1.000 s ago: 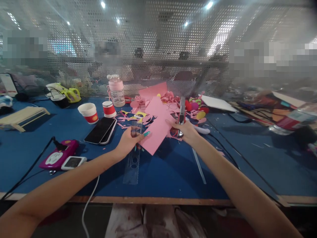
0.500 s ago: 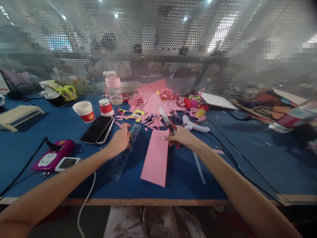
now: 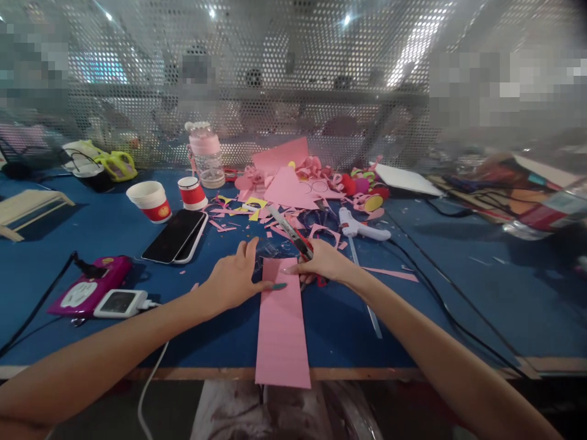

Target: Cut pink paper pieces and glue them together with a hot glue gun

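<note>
My right hand [image 3: 326,261], at the centre of the frame, grips the red-and-grey utility knife [image 3: 290,230], its forward end angled toward the upper left. The thumb of this hand also bears on the top right corner of the long pink rectangular sheet [image 3: 282,333]. The sheet occupies the lower centre of the frame, and its near end projects past the front edge of the blue-topped bench [image 3: 220,342].

My left hand [image 3: 232,280], left of centre, has its fingers spread and grips nothing visible; the thumb lies across the left edge of the sheet. The clear plastic ruler [image 3: 269,249] shows in part just beyond the top of the sheet.

The white glue gun [image 3: 364,230] lies right of centre, near my right hand. The black smartphone [image 3: 172,237] lies left of centre, beyond my left forearm. A heap of pink cut pieces [image 3: 293,189] covers the upper centre of the bench. The purple plastic box [image 3: 92,290] sits at the lower left.
</note>
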Available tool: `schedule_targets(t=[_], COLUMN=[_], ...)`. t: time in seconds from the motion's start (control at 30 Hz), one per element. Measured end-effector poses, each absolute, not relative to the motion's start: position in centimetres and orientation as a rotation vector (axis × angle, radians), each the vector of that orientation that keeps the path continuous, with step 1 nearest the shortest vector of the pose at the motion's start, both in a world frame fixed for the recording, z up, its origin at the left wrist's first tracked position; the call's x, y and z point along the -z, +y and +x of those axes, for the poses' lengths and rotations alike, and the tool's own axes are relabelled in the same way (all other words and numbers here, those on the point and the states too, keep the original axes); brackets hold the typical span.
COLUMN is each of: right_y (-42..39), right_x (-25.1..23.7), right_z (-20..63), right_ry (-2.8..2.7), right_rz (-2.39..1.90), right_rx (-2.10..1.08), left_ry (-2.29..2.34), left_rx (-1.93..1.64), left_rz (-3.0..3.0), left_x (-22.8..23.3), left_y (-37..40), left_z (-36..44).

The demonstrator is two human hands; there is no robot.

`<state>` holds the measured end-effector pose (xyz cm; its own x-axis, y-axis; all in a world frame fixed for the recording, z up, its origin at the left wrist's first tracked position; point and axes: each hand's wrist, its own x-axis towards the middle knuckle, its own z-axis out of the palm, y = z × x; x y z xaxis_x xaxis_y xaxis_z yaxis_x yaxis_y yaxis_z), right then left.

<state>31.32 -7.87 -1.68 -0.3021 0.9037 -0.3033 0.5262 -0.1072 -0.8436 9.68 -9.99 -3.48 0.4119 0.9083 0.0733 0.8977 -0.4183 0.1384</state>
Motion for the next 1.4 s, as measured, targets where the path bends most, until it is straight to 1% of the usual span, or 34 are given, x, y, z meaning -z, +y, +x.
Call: schedule_targets(t=[0.1, 0.17, 0.37, 0.47, 0.57, 0.63, 0.7, 0.8, 0.9, 1.0, 1.13, 1.23, 1.4], right_y=[-7.8, -7.8, -7.7, -7.8, -7.7, -7.7, -7.6, -7.5, -7.4, -7.3, -7.3, -7.2, -7.1], right_x=[1.7, 1.6, 1.2, 0.9, 0.6, 0.4, 0.4, 0.4, 0.5, 0.5, 0.5, 1.0, 1.9], right_z=[31.7, 31.9, 31.8, 31.7, 31.7, 31.6, 31.5, 31.5, 31.7, 32.0, 31.9, 31.3, 30.6], right_ry=[-1.793, -1.776, -1.620, -1.501, -1.407, -1.366, -1.321, -1.242, -1.207, -1.213, -1.225, -1.252, -1.304], right_rz=[-1.681, -1.713, -1.726, -1.681, -1.661, -1.648, -1.635, -1.620, -1.588, -1.541, -1.480, -1.416, -1.340], right_rx=[-1.207, -1.157, -1.194, -1.264, -1.355, -1.382, -1.367, -1.348, -1.431, -1.444, -1.394, -1.415, -1.464], left_ry=[1.726, 1.801, 1.890, 1.835, 1.710, 1.521, 1.272, 0.922, 0.693, 0.626, 0.602, 0.539, 0.530], left_rx=[-0.137, -0.115, -0.116, -0.274, -0.574, -0.739, -0.786, -0.724, -0.646, -0.547, -0.288, -0.153, -0.052], left_rz=[2.587, 2.592, 2.623, 2.734, 2.868, 2.981, 3.076, 3.094, 3.005, 2.943, 2.820, 2.785, 2.812], left_x=[3.3, 3.2, 3.2, 3.3, 3.3, 3.3, 3.5, 3.9, 4.3, 4.1, 3.5, 3.3, 3.3], left_y=[-10.3, -10.5, -10.8, -10.7, -10.4, -10.3, -10.1, -9.9, -9.8, -10.1, -11.3, -12.1, -12.5], left_z=[10.0, 10.3, 10.6, 10.3, 9.9, 9.8, 9.9, 10.5, 10.6, 9.8, 8.2, 8.1, 9.3])
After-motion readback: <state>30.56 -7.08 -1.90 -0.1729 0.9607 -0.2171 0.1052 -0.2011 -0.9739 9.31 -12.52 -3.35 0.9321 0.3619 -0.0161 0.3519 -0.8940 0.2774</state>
